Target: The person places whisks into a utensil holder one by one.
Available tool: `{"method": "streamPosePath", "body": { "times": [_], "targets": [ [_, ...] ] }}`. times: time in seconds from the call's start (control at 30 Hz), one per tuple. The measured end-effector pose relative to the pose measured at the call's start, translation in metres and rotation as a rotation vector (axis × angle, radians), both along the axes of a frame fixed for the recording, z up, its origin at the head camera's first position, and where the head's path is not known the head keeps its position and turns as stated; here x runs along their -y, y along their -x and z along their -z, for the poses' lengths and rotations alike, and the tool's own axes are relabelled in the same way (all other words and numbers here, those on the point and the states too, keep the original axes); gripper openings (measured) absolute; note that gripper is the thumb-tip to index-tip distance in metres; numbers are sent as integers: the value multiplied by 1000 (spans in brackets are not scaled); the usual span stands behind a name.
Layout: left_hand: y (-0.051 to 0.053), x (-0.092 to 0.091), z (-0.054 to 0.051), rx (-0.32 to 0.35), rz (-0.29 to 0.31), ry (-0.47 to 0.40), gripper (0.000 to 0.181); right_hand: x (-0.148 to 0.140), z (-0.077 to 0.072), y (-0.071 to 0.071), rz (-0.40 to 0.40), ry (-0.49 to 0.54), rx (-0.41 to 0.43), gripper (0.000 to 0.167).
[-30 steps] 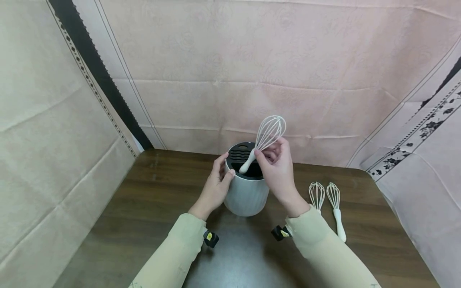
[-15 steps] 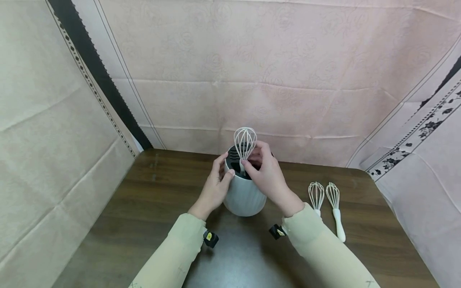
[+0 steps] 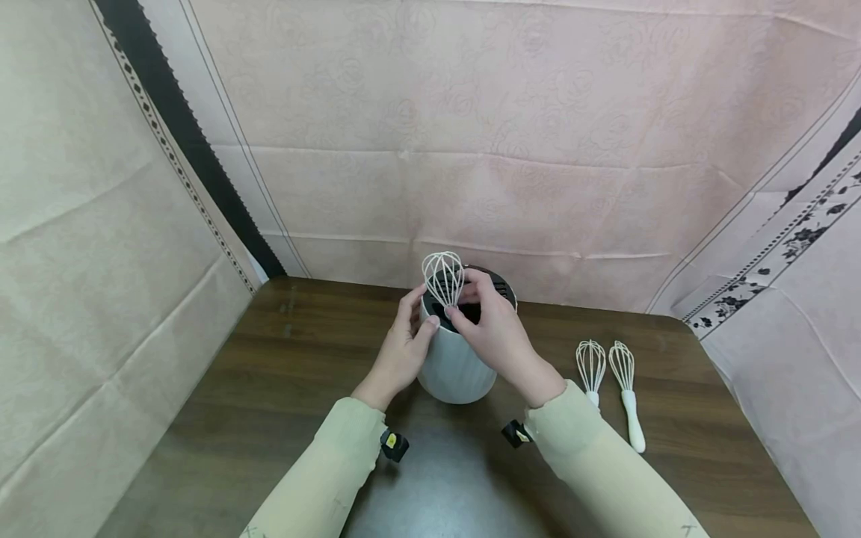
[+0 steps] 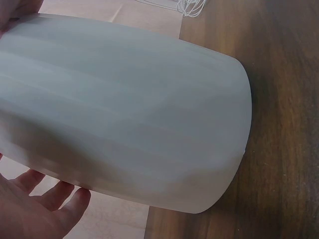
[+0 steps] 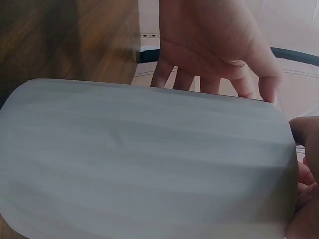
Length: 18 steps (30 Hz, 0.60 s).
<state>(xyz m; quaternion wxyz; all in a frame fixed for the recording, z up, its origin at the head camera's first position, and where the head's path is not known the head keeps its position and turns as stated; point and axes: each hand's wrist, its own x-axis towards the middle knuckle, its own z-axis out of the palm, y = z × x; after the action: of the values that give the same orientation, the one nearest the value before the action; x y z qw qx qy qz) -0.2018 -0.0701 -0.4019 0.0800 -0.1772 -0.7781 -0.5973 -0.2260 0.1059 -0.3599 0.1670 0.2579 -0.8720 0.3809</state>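
A pale grey-white utensil holder (image 3: 459,370) with a black slotted insert stands on the table. My left hand (image 3: 399,347) grips its left side, thumb at the near rim; in the left wrist view fingers (image 4: 75,206) lie along its wall. At the rim, my right hand (image 3: 496,329) pinches a white whisk (image 3: 443,278) just below its wire loops. Those loops stick up above the holder's left part, while the handle is hidden down inside the opening. In the right wrist view the holder (image 5: 144,154) covers most of the right hand's work.
Two more white whisks lie on the table to the right, a left one (image 3: 592,366) partly behind my right sleeve (image 3: 585,441) and a right one (image 3: 628,403). Patterned cloth (image 3: 525,149) hangs behind the brown wooden table (image 3: 269,388) and on both sides.
The right hand has swung the whisk from a tilt above the holder to nearly upright, then lowered it and shifted it left, its handle now inside. My left hand stays on the holder.
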Motion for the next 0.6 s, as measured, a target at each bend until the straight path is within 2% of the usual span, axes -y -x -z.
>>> {"method": "streamPosePath", "body": {
  "times": [0.3,0.47,0.6],
  "targets": [
    [-1,0,0,8,-2,1,53,-3,1,-1,-17,-91,-13,65],
    [-1,0,1,-8,-10,1,54,-6,1,-1,-25,-82,-18,65],
    [-1,0,1,4,-13,-3,54,-8,0,-1,-32,-63,-7,68]
  ]
}}
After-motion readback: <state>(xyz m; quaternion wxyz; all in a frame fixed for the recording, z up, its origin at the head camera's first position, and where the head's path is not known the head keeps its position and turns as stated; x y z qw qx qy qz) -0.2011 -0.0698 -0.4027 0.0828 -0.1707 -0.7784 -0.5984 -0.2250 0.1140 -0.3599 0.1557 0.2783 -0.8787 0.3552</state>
